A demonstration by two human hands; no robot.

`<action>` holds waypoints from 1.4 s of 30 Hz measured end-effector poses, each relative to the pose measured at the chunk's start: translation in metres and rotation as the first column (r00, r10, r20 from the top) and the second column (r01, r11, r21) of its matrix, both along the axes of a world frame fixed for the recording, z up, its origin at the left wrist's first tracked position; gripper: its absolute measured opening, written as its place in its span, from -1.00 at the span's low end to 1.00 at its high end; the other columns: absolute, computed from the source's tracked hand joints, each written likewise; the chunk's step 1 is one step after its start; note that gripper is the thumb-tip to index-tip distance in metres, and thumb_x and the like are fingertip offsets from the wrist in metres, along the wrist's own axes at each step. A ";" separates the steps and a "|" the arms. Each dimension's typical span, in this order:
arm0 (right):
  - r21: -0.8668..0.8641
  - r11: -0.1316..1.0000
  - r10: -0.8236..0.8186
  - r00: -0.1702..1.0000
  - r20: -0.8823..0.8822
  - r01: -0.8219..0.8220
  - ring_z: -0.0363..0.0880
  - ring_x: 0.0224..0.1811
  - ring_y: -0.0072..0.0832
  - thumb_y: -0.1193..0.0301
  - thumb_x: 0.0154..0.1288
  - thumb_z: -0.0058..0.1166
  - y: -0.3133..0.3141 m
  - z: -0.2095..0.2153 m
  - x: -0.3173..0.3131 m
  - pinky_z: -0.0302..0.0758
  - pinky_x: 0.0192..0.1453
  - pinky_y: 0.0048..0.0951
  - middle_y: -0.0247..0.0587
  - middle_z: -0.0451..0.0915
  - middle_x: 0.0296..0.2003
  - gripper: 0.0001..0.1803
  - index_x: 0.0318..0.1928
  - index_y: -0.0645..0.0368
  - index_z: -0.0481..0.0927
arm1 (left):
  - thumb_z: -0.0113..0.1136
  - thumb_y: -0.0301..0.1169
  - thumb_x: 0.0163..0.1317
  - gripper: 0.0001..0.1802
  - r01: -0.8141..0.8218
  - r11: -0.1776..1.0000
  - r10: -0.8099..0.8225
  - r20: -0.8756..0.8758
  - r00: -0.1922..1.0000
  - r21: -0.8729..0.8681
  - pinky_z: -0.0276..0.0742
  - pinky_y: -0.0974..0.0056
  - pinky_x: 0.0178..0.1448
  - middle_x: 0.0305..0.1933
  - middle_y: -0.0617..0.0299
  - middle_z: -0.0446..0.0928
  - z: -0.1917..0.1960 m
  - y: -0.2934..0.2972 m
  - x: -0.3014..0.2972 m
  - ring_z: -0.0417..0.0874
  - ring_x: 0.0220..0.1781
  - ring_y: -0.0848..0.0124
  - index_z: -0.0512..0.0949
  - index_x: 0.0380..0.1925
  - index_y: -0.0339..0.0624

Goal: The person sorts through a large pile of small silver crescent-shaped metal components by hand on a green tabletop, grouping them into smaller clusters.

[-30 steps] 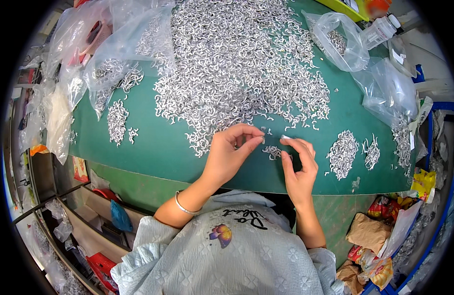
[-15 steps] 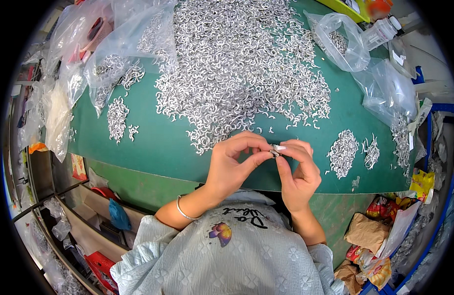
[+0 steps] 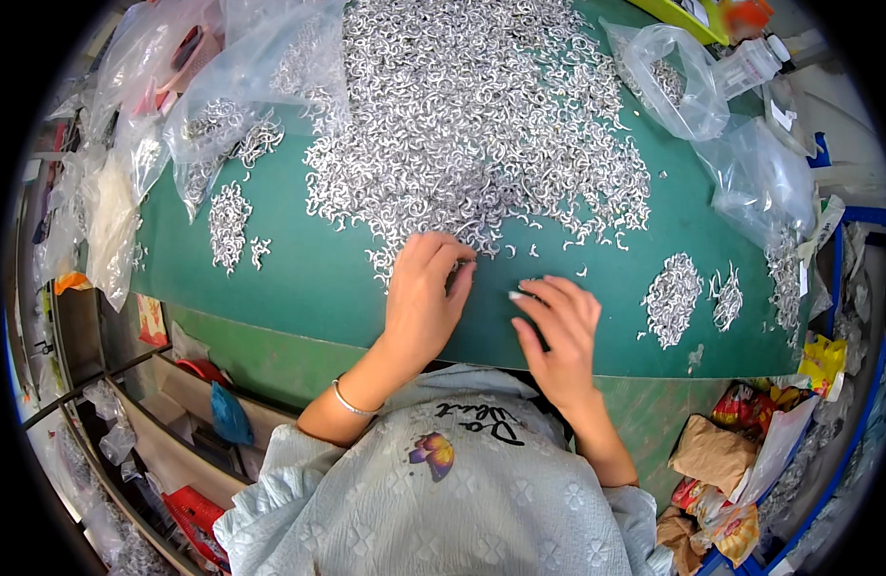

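Note:
A broad pile of small, silvery curved metal pieces (image 3: 462, 125) covers the middle of the green table (image 3: 347, 278). My left hand (image 3: 425, 293) is at the pile's near edge, its fingers curled and the thumb close to the forefinger. Whatever lies between those fingertips is too small to make out. To the right, apart from the pile, my right hand (image 3: 563, 331) has its thumb and fingers spread and holds nothing visible. Something whitish shows at one fingertip. Several loose pieces lie between the pile and this hand.
Small separate heaps of pieces flank me, one at left (image 3: 230, 228), one at right (image 3: 673, 300). Clear plastic bags (image 3: 668, 86) lie at both far sides. A clear bottle (image 3: 750, 67) rests at far right. Drawers (image 3: 183, 427) stand lower left; paper packets (image 3: 716, 451) lower right.
My hands were together, fingertips meeting around a small piece. Now they are apart: the left has gone left to the pile's edge, and the right has opened and shifted slightly nearer me.

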State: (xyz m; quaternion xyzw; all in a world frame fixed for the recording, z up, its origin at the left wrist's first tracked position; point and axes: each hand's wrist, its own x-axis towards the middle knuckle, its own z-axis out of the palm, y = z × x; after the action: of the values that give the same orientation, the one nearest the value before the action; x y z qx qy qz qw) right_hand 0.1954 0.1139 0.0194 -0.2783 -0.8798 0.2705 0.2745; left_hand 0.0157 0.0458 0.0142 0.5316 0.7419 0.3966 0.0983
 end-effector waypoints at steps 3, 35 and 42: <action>0.105 0.994 -0.028 0.990 0.137 0.013 0.47 0.20 -0.24 0.50 0.14 0.26 -0.002 -0.015 0.008 0.15 0.32 -0.01 -0.31 0.61 0.00 -0.71 -0.08 0.16 0.66 | 0.29 -0.66 0.04 -0.66 0.068 0.997 -0.066 -0.053 0.996 0.033 0.41 0.16 0.02 -0.09 0.12 0.52 -0.003 0.008 0.004 0.51 -0.07 0.15 0.61 -0.12 -0.22; -0.049 0.996 -0.069 0.989 0.128 0.076 0.42 0.34 -0.12 0.54 0.28 0.13 0.009 0.001 0.007 0.01 0.45 0.15 -0.12 0.62 0.07 -0.61 0.13 0.28 0.54 | 0.28 -0.59 0.10 -0.59 0.209 0.970 -0.210 0.008 0.978 -0.128 0.28 0.15 0.04 -0.01 0.15 0.49 -0.002 -0.045 0.029 0.48 0.02 0.19 0.56 0.02 -0.22; -0.030 0.992 -0.124 0.992 0.023 0.125 0.53 0.17 -0.22 0.58 0.13 0.26 0.005 -0.004 -0.004 0.16 0.36 -0.09 -0.16 0.66 -0.09 -0.57 0.06 0.21 0.60 | 0.30 -0.58 0.08 -0.64 0.085 0.995 -0.084 0.028 0.996 -0.053 0.25 0.19 -0.05 -0.15 0.22 0.49 -0.004 -0.033 0.027 0.48 -0.14 0.25 0.60 -0.06 -0.17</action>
State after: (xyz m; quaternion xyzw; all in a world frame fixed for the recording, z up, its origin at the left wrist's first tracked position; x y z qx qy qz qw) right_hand 0.1911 0.1187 0.0157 -0.3399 -0.8591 0.2639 0.2772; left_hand 0.0427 0.0126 0.0105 0.5544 0.7280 0.3786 0.1389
